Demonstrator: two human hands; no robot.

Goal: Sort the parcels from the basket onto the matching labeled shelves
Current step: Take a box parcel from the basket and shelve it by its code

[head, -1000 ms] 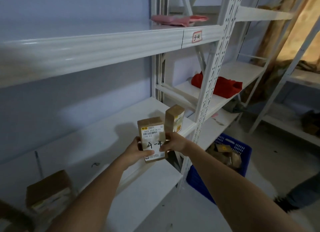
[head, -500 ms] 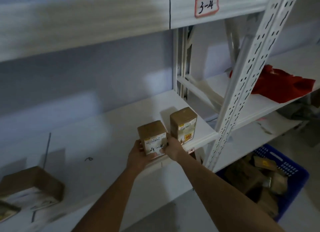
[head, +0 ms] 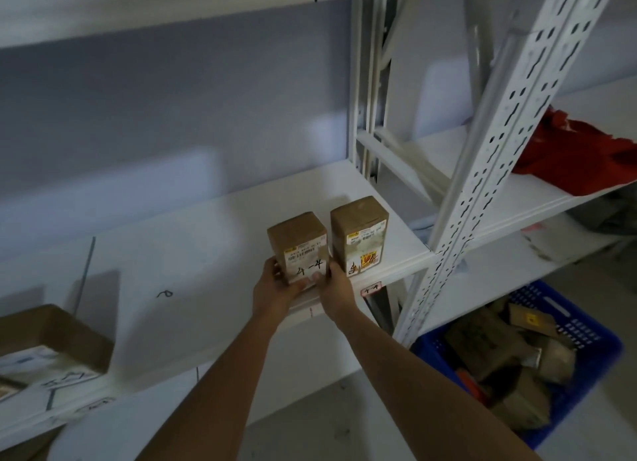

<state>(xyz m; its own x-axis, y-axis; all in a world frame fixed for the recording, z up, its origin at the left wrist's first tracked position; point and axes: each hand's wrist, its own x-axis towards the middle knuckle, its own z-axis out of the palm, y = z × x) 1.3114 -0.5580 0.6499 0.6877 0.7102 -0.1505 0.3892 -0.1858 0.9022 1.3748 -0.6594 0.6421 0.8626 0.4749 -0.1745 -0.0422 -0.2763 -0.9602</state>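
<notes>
Between the left hand (head: pixel 275 290) and the right hand (head: pixel 336 288) stands an upright brown cardboard parcel marked "4-4" (head: pixel 300 245), its lower sides gripped by both hands' curled fingers at the front edge of the white metal shelf (head: pixel 206 254). Just beside it on the right stands a second brown cardboard parcel (head: pixel 360 233). Lower right, a blue plastic basket (head: pixel 586 374) holds more parcels.
</notes>
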